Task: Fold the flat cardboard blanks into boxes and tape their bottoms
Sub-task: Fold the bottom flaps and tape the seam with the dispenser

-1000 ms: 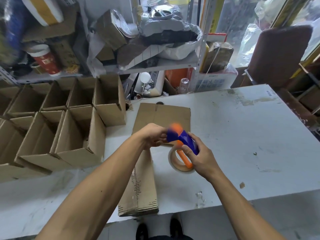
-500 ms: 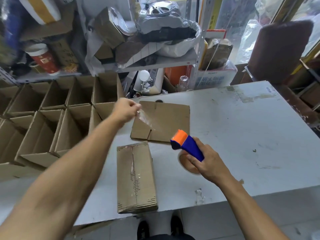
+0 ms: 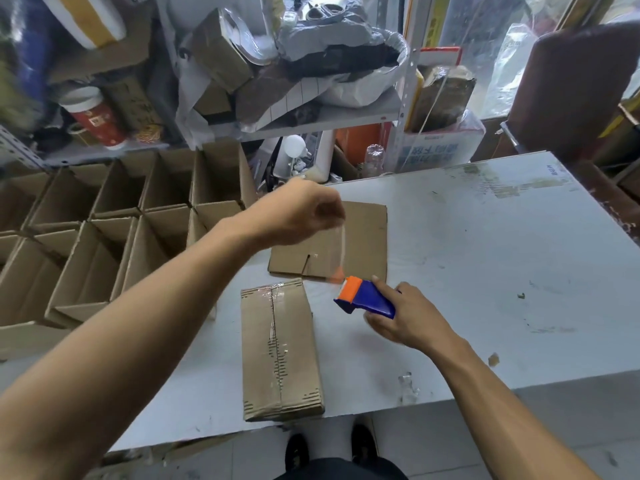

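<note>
A folded cardboard box (image 3: 280,348) lies bottom-up near the table's front edge, with clear tape along its seam. Behind it a flat cardboard blank (image 3: 363,247) lies on the table. My right hand (image 3: 408,320) grips a blue and orange tape dispenser (image 3: 363,298) just right of the box. My left hand (image 3: 301,211) is raised above the blank and pinches the free end of a clear tape strip (image 3: 337,251) that stretches down to the dispenser's orange head.
Several open folded boxes (image 3: 114,244) stand packed together left of the table (image 3: 502,271). Cluttered shelves (image 3: 311,119) rise behind them. A dark chair back (image 3: 575,88) is at the far right. My shoes (image 3: 298,448) show below the table's front edge.
My left hand pulled a strip of tape out of the dispenser, up and away to the far left, then drifted right above the blank. My right hand kept the dispenser low beside the box.
</note>
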